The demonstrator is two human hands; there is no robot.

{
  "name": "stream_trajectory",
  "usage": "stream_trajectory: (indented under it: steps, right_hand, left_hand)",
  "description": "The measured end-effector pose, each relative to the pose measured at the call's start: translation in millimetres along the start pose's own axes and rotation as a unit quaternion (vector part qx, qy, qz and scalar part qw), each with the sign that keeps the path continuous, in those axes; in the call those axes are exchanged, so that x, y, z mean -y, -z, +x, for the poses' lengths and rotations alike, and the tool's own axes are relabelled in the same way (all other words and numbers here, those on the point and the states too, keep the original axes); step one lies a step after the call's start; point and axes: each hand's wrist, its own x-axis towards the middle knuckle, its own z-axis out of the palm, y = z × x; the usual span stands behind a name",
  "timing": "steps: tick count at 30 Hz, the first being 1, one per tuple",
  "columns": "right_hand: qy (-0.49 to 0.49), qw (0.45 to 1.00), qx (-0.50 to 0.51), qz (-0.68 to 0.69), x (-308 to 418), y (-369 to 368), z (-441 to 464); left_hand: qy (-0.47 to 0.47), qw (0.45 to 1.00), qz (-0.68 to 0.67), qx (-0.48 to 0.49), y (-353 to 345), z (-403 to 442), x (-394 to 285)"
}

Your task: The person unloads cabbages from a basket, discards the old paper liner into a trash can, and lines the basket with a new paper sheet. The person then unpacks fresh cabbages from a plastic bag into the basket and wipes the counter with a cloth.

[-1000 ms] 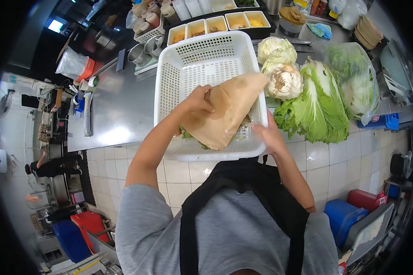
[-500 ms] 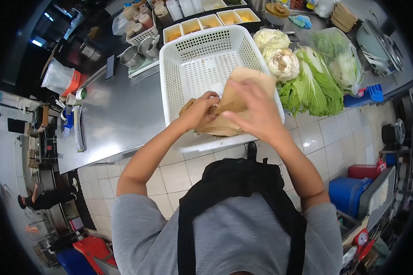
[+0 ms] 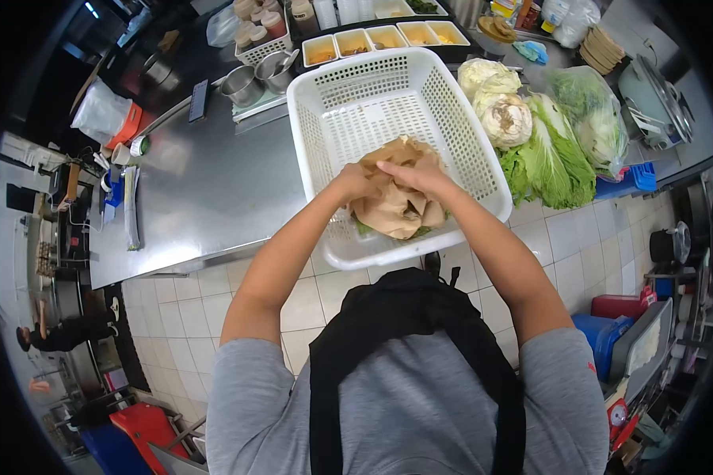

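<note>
A white perforated plastic basket point(image 3: 299, 131) is at the table's front edge. Inside its near end is a crumpled sheet of brown paper point(image 3: 396, 212), with a little green leaf point(image 3: 421, 231) showing beneath its lower edge. On the paper's left side, my left hand point(image 3: 356, 184) is closed, its fingertips partly hidden in the folds. My right hand point(image 3: 421, 174) grips the upper right part, thumb stretched across the top and fingers behind the paper. What the paper covers is mostly hidden.
Right of the basket lie cabbages point(image 3: 505, 120), a leafy napa cabbage point(image 3: 550, 154) and bagged greens point(image 3: 598, 119). Food tubs point(image 3: 352, 43) line the back. Metal cups point(image 3: 243, 87) and a phone point(image 3: 199, 101) are to the left. Another person point(image 3: 67, 334) stands far left.
The paper has gone from a partly spread sheet with a raised flap to a crumpled bundle. My right hand has come down onto it, and my left hand has stayed at its left side.
</note>
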Motion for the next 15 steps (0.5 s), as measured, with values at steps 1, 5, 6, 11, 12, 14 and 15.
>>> stream_trajectory:
  steps: [1, 5, 6, 11, 12, 14, 15]
  right_hand:
    - [-0.002, 1.000, 0.004, -0.001, 10.3, -2.7, -8.7]
    - [-0.029, 0.997, 0.012, -0.075, 17.7, -10.2, -4.0]
    - [-0.027, 0.996, 0.031, -0.081, 13.7, -9.3, 2.9]
    - [0.042, 0.965, -0.057, -0.253, -1.1, 16.4, -10.5]
    - [0.072, 0.940, -0.114, -0.314, -3.1, 19.7, -12.9]
    - [0.074, 0.955, -0.055, -0.282, -6.2, 26.2, -14.3]
    - [0.078, 0.966, 0.000, -0.247, -3.6, 30.3, -18.5]
  left_hand:
    - [0.026, 0.997, -0.075, 0.024, 1.2, -3.9, -3.1]
    - [0.083, 0.978, -0.192, 0.017, -6.8, 14.1, 8.4]
    - [0.083, 0.978, -0.191, 0.019, -9.3, 23.2, 18.1]
    - [-0.005, 0.995, 0.066, -0.077, -11.8, 21.2, 22.3]
    - [-0.011, 0.996, 0.041, -0.080, -11.1, 17.5, 21.2]
    - [0.007, 0.998, 0.028, -0.063, -7.8, 10.4, 18.9]
    - [0.023, 0.998, 0.017, -0.047, -6.7, 9.2, 18.8]
